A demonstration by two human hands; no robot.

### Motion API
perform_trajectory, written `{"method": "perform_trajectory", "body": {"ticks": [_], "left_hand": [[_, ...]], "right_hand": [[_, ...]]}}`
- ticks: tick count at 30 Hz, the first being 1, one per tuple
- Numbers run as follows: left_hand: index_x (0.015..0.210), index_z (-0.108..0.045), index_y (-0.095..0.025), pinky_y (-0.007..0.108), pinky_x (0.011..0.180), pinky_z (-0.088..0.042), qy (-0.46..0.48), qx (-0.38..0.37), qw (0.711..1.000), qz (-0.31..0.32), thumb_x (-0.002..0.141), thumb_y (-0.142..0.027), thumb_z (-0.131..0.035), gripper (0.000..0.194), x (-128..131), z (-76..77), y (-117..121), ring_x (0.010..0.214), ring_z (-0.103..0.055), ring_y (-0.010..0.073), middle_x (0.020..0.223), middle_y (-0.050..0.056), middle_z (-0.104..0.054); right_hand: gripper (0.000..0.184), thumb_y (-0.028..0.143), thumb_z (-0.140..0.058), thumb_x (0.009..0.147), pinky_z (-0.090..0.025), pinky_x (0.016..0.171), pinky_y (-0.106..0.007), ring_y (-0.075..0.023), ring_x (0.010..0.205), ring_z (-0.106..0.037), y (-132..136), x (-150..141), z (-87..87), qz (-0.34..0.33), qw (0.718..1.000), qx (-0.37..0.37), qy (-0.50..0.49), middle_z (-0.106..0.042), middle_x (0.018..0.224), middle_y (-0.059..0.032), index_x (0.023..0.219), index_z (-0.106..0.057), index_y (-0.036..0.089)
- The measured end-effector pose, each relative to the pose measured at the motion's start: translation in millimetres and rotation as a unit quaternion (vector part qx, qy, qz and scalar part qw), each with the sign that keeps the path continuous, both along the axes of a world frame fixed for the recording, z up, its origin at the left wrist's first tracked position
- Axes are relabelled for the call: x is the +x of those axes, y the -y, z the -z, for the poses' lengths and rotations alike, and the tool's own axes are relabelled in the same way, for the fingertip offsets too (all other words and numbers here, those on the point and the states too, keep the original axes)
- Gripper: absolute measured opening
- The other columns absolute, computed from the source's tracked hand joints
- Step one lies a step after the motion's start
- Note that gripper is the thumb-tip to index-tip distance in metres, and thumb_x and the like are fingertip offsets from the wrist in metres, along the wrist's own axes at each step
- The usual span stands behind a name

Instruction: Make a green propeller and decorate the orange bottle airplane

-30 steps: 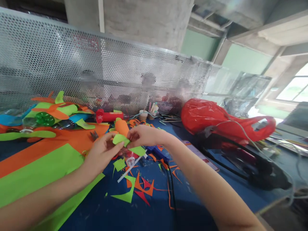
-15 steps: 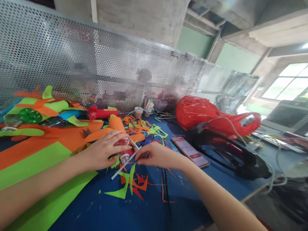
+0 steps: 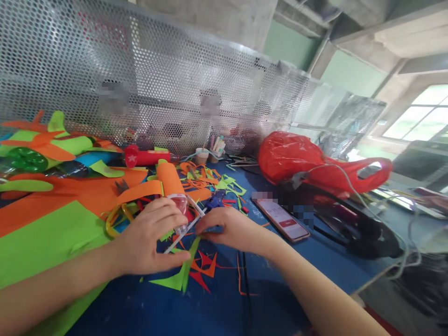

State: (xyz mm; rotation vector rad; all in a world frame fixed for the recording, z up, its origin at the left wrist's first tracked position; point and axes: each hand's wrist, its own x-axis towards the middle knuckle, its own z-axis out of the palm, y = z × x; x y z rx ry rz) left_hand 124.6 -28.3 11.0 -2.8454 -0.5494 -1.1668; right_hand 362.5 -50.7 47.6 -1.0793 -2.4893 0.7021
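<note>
My left grip (image 3: 149,240) hides part of the clear bottle (image 3: 179,201); I can't tell whether my right grip (image 3: 229,229) pinches the green strip (image 3: 190,265). The lime sheet (image 3: 49,235) runs off the left edge, and digits on the phone (image 3: 280,216) are too blurred to read.

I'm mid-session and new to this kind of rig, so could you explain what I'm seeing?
There's no machine: a person works bare-handed, seen from one head-worn camera looking forward and down. The left hand is spread, fingers over the clear neck end of an orange-wrapped bottle. The right hand is beside it, fingertips at a green scrap; whether they grip it, I can't tell. The blue table also carries coloured cuttings, a phone and a red bag.
</note>
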Motion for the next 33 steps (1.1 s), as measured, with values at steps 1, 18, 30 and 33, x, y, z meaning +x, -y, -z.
{"method": "perform_trajectory", "body": {"ticks": [1, 18, 30, 33], "left_hand": [[0.106, -0.063, -0.016, 0.046, 0.099, -0.043, -0.011, 0.000, 1.000, 0.021, 0.076, -0.049, -0.070, 0.045, 2.9, 2.5, 7.2, 0.104, -0.057, 0.0281, 0.101, 0.009, -0.067], [0.113, -0.062, -0.024, 0.046, 0.095, -0.049, -0.070, -0.115, 0.991, 0.010, 0.089, -0.018, -0.051, 0.027, 16.1, 28.0, 46.5, 0.108, -0.055, 0.0262, 0.109, 0.006, -0.065], [0.124, -0.055, -0.017, 0.042, 0.089, -0.050, -0.145, 0.020, 0.989, -0.027, 0.084, -0.010, -0.050, 0.041, 15.2, 39.1, 52.3, 0.103, -0.058, 0.0260, 0.115, 0.007, -0.068], [0.128, -0.052, -0.019, 0.044, 0.089, -0.050, -0.156, 0.011, 0.987, -0.035, 0.084, -0.014, -0.053, 0.044, 14.2, 39.6, 52.6, 0.105, -0.057, 0.0272, 0.118, 0.007, -0.066]], "right_hand": [[0.019, 0.017, -0.065, 0.082, -0.046, 0.089, -0.025, -0.0169, 0.097, -0.066, -0.6, 2.7, -2.3, -0.020, 1.000, -0.014, 0.005, -0.073, 0.104, -0.0034, 0.099, -0.074, 0.020], [0.025, 0.031, -0.063, 0.085, -0.046, 0.088, -0.035, -0.0245, 0.094, -0.060, -31.0, 32.2, 31.3, 0.333, 0.917, 0.094, 0.200, -0.059, 0.100, -0.0148, 0.098, -0.059, 0.010], [0.034, 0.030, -0.045, 0.089, -0.044, 0.093, -0.043, -0.0314, 0.111, -0.057, -38.0, 44.3, 11.7, 0.465, 0.867, 0.171, 0.046, -0.057, 0.118, -0.0229, 0.116, -0.046, 0.009], [0.031, 0.031, -0.053, 0.084, -0.045, 0.089, -0.040, -0.0287, 0.103, -0.060, -42.1, 52.5, 5.4, 0.493, 0.860, 0.134, 0.015, -0.063, 0.108, -0.0187, 0.107, -0.050, 0.012]]}}
